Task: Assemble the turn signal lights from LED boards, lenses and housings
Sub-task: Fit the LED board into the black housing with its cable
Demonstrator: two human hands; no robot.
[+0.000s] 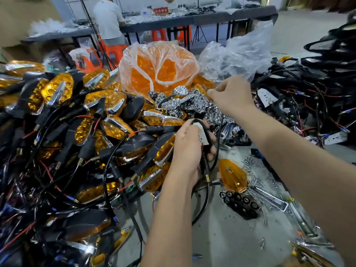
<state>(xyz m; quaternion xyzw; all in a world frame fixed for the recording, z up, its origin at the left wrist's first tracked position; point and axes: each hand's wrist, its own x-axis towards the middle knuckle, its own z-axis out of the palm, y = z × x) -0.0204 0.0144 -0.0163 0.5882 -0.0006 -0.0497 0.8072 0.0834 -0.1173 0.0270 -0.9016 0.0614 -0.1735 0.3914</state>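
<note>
Head view, bench contents as I look down.

Item 1: my left hand point(189, 143), centre of frame. Fingers curled round a black housing with a white LED board point(202, 134) seated in it; black lead point(207, 189) trails from it toward 6 o'clock.

Item 2: my right hand point(230, 93), at 1 o'clock from the left. Thumb and fingertips pinched together over the heap of chrome reflectors point(192, 105); what they pinch is too small to tell.

Item 3: finished amber turn signals point(63, 120), large pile with black and red wires, from 7 to 10 o'clock.

Item 4: clear bag of orange lenses point(159, 68), at 12 o'clock, behind the reflectors.

Item 5: crumpled clear bag point(240, 54), at 1 o'clock.

Item 6: wired housings with boards point(312, 83), dark tangle at 2 to 3 o'clock.

Item 7: one loose amber lens point(233, 177), at 4 o'clock, lying on the grey bench point(221, 237).

Item 8: black reflector insert point(239, 204), just below that lens.

Item 9: scattered screws point(256, 170), touching the lens's right side.

Item 10: a person in a white shirt point(108, 18), at the far table, 11 o'clock.
</note>
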